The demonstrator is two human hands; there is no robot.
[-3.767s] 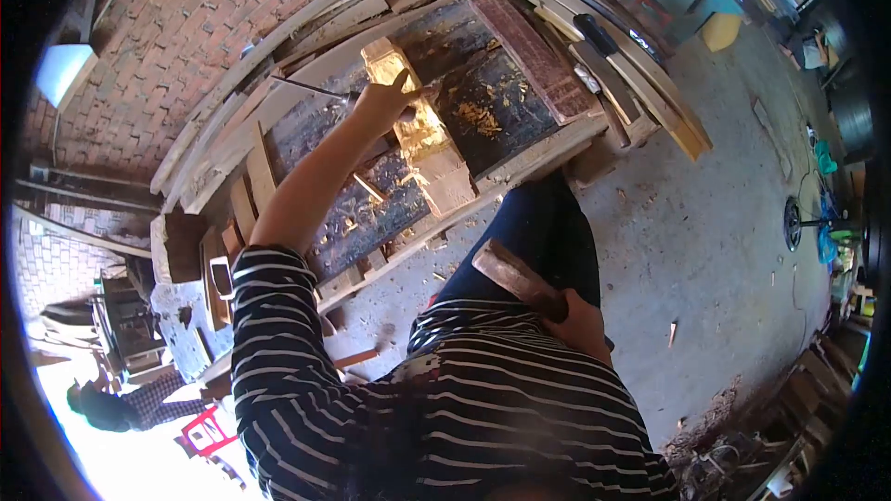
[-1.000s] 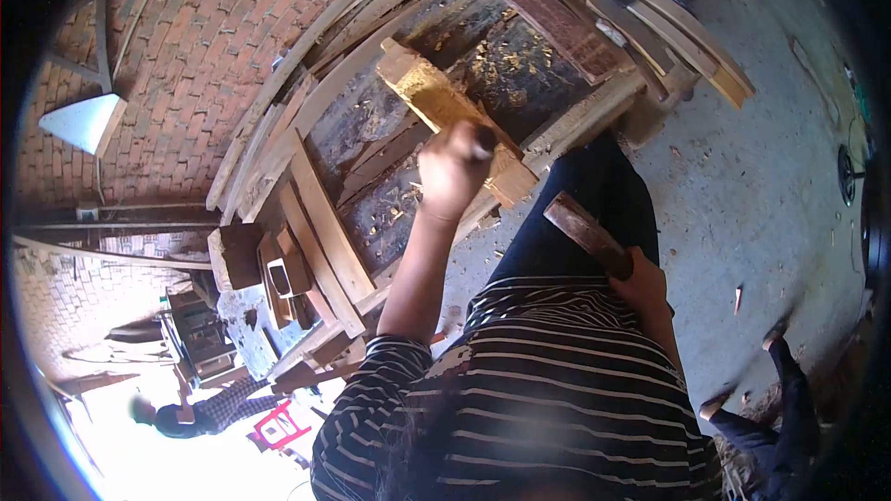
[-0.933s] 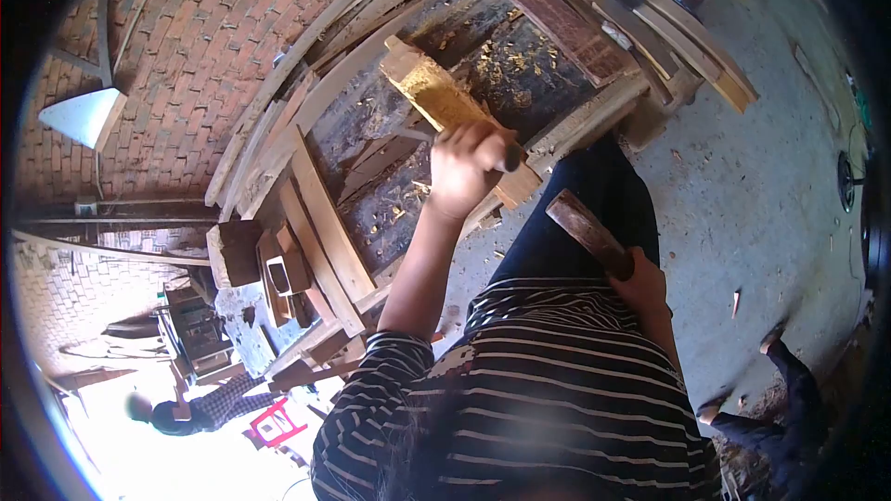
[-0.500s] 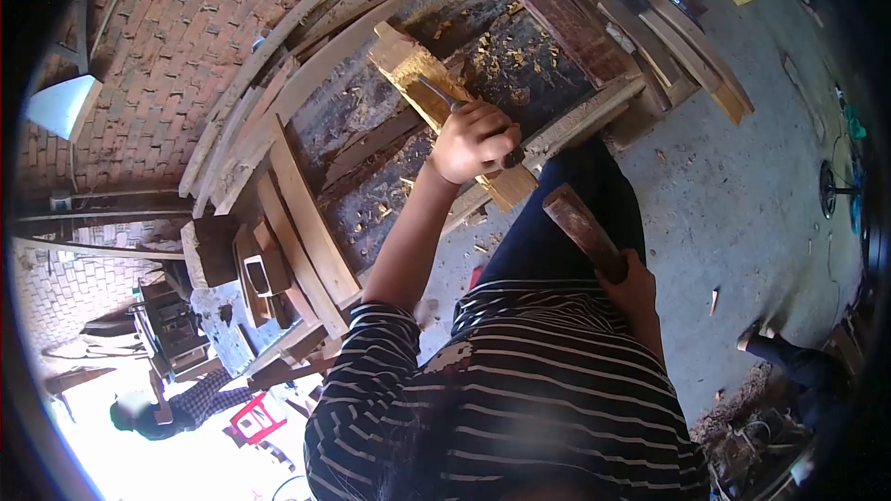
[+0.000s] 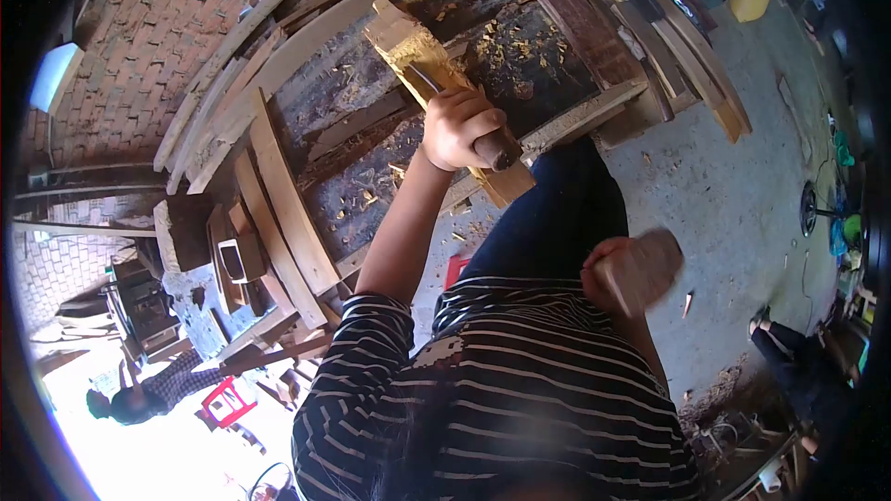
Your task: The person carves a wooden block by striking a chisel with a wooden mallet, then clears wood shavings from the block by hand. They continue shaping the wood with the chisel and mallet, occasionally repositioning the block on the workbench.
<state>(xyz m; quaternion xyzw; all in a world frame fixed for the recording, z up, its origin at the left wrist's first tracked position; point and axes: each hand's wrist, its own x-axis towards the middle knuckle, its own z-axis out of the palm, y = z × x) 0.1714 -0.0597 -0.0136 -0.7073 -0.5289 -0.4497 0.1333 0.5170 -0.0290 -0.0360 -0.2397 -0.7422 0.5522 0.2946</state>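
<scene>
My left hand (image 5: 457, 130) is wrapped round the handle of a chisel (image 5: 427, 80), its metal blade slanting onto a carved yellowish piece of wood (image 5: 394, 32). The handle's butt sticks out of the fist toward my body. That wood lies across a dark workbench (image 5: 348, 144), one end reaching past the near edge over my leg. At my right side, my right hand (image 5: 605, 269) grips a wooden mallet (image 5: 652, 267), raised in front of my striped shirt and smeared by motion. Mallet and chisel are well apart.
Wood shavings (image 5: 520, 51) litter the bench. Long boards (image 5: 278, 186) lie at its left, and more planks (image 5: 682, 56) at its right. A red stool (image 5: 227, 402) stands at lower left near a person in a checked shirt (image 5: 176, 380). Another person's dark-clothed legs (image 5: 784, 353) show at right.
My right hand has swung the mallet up, its head turning from pointing at the bench to pointing right. My left hand and the chisel stay on the wood, the handle tilted slightly differently.
</scene>
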